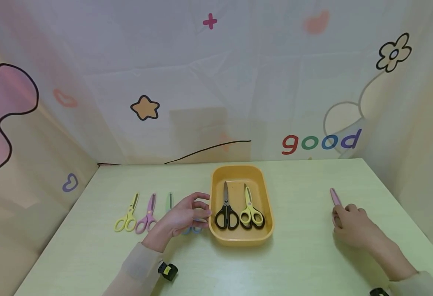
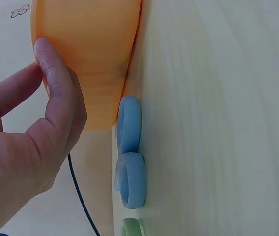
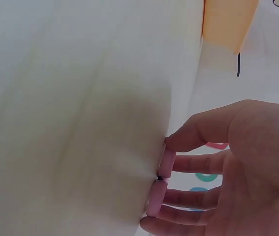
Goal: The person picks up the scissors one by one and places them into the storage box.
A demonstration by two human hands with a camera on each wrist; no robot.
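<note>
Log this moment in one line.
left hand: holds yellow tray | right hand: grips pink scissors | tray contents: black scissors, yellow scissors

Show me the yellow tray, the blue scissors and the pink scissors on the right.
Yellow tray [image 1: 236,192]: head view, bare floor.
Blue scissors [image 2: 138,181]: left wrist view, handle ring.
Pink scissors [image 1: 335,197]: head view, blade end.

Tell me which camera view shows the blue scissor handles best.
The left wrist view: both loops of the blue scissor handles show there in close-up, with no fingers in front of them. In the head view, the left hand partly hides them. The right wrist view does not show them at all.
</note>
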